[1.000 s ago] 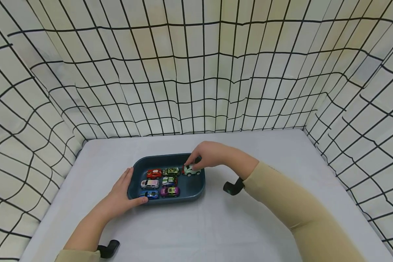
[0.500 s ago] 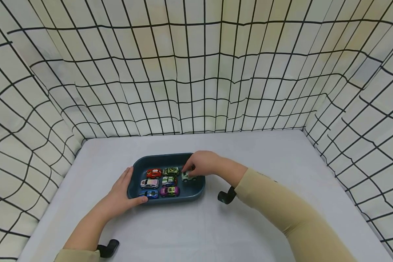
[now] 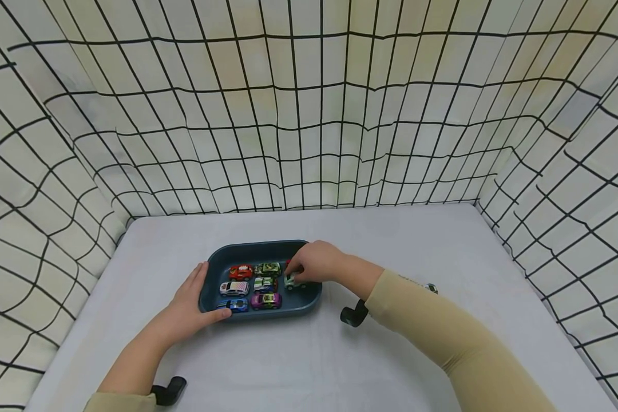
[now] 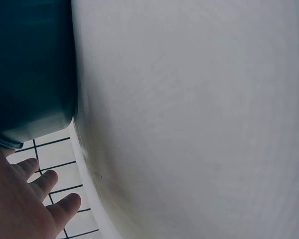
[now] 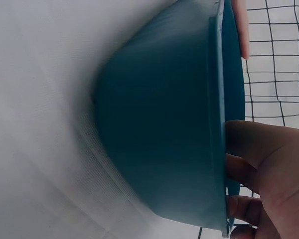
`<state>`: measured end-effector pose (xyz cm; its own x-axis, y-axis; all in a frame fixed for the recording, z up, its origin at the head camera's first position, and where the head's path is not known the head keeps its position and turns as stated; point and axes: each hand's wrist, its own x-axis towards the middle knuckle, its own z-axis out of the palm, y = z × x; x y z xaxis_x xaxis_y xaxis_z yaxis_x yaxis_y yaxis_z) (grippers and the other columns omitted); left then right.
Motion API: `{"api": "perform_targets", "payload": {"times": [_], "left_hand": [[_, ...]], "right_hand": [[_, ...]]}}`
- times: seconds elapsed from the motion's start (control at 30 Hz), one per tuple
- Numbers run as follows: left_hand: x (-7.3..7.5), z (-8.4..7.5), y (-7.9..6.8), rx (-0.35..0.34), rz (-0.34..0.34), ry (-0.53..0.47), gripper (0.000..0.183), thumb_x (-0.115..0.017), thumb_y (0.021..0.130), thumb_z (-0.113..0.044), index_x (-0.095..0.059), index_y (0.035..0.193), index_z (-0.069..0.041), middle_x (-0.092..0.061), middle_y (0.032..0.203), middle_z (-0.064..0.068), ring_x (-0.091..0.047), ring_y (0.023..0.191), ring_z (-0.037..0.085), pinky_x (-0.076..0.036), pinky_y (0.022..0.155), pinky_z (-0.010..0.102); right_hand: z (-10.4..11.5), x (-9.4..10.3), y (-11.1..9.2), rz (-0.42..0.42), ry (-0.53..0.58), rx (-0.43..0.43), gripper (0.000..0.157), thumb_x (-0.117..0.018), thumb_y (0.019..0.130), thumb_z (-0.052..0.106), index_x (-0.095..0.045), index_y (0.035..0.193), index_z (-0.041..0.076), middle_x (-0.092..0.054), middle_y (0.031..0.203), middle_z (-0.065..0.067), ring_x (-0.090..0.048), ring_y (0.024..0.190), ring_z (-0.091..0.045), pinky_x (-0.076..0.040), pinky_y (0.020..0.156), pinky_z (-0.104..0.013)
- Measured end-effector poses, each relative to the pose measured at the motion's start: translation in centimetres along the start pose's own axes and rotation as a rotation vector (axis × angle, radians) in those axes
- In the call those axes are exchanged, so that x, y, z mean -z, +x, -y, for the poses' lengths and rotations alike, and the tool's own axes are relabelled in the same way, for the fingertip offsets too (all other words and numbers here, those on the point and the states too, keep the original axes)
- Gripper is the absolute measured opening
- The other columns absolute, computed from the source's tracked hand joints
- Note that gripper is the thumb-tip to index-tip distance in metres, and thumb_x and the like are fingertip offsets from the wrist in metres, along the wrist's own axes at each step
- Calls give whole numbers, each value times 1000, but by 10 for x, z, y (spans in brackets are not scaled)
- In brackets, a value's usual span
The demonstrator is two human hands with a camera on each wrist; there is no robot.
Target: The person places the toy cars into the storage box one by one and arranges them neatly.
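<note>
A dark blue-green tray (image 3: 288,309) lies on the white table, toy cars inside it. My right hand (image 3: 320,262) reaches over its right end and pinches a pale green toy car (image 3: 290,281); the fingers cover much of that car. A bit of red shows behind them. On the tray's left end rests my left hand (image 3: 185,303), straight fingers along the side and thumb on the front rim. Left of the pale car stand a red car (image 3: 241,272), a green patterned car (image 3: 268,269), a white car (image 3: 234,288), a green-and-white car (image 3: 265,284), a blue car (image 3: 235,305) and a purple car (image 3: 266,301).
Another small toy car (image 3: 431,288) peeks out behind the right sleeve (image 3: 417,315) on the table. White walls with a black grid (image 3: 309,114) enclose the table (image 3: 309,366) at the back and sides. A black wrist mount (image 3: 354,313) sits on each forearm.
My right hand has moved down and slightly left with the pale green car, toward the neighbouring cars. The car behind my right sleeve has come into sight. My left hand stays on the tray.
</note>
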<state>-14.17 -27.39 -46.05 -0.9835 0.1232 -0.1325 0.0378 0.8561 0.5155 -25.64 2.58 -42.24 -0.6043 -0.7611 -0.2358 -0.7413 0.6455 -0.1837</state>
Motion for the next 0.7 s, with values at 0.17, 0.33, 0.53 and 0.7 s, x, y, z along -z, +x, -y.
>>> {"api": "perform_targets", "payload": {"times": [0.17, 0.33, 0.53, 0.7], "left_hand": [[-1, 1, 1, 1, 0, 7, 127, -76, 78, -59, 4, 158, -3, -4, 160, 31, -14, 142, 56, -24, 104, 75], [-2, 2, 2, 1, -2, 8, 127, -76, 77, -60, 4, 158, -3, -4, 160, 31, -14, 142, 56, -23, 105, 74], [-2, 3, 2, -2, -5, 12, 127, -76, 78, -58, 5, 158, -3, -4, 160, 32, -14, 141, 56, -24, 104, 75], [-2, 1, 1, -7, -3, 2, 126, -76, 78, -59, 4, 158, -3, -4, 160, 31, -14, 142, 56, -23, 105, 74]], "right_hand": [[2, -3, 0, -19, -33, -3, 29, -68, 95, 34, -72, 123, 31, -71, 115, 13, -63, 93, -4, -51, 79, -25], [4, -5, 0, -32, -55, -15, 29, -68, 95, 35, -72, 123, 31, -70, 117, 15, -64, 98, -4, -51, 84, -26], [6, -8, 1, -44, -113, -3, 29, -69, 94, 37, -72, 122, 32, -71, 115, 16, -64, 100, -4, -46, 81, -28], [6, -10, 2, -50, -142, -8, 29, -69, 93, 38, -73, 121, 32, -71, 113, 17, -64, 97, -3, -42, 76, -28]]}}
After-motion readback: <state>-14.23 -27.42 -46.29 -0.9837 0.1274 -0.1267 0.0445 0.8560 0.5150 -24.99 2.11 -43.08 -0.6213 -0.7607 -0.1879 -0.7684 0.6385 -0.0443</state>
